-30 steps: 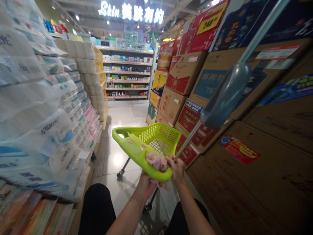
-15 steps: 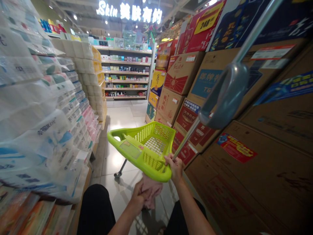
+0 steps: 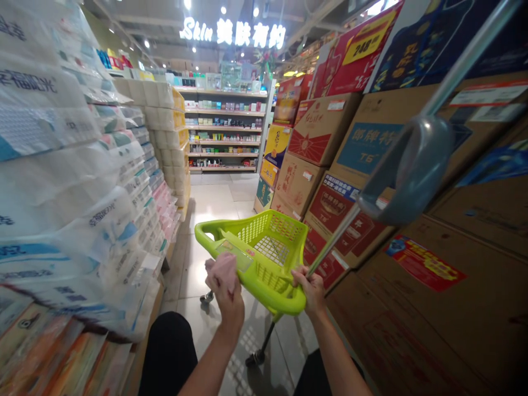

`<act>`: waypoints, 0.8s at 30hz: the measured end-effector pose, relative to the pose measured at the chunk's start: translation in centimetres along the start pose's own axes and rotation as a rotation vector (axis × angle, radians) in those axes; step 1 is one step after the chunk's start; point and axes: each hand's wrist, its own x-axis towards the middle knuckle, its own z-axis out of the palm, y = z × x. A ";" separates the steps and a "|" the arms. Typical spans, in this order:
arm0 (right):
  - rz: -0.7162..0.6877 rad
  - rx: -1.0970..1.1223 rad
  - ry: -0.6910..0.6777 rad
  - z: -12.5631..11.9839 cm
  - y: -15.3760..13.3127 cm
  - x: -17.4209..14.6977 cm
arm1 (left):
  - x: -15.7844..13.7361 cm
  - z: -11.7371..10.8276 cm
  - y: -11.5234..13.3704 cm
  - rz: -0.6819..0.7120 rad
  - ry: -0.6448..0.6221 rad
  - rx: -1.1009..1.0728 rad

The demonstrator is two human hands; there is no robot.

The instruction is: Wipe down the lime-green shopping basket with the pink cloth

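Observation:
In front of me stands a lime-green shopping cart (image 3: 268, 297) with a slatted plastic basket. My left hand (image 3: 226, 300) is closed on a crumpled pink cloth (image 3: 225, 270), which lies against the left part of the cart's handlebar. At the cart's right near corner, my right hand (image 3: 310, 289) is wrapped round the low end of a slim metal pole (image 3: 336, 239). The pole slants up to the right and carries a blue-grey loop handle (image 3: 439, 159). Where the pole meets the cart is hidden by my fingers.
Stacked tissue packs (image 3: 111, 214) line the left side. Cardboard cartons (image 3: 305, 181) rise close on the right, near the pole. Tiled floor (image 3: 214, 198) runs between them to shelves (image 3: 225, 113) of small goods. My knees (image 3: 169, 346) flank the cart's near side.
My left hand has lifted the pink cloth from below the handlebar up onto its left part. My right hand stays on the pole. The whole view has shifted slightly.

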 end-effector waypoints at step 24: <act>0.005 -0.008 -0.172 -6.1 -0.2 3.7 | 12.2 0.2 7.2 0.335 -0.639 0.956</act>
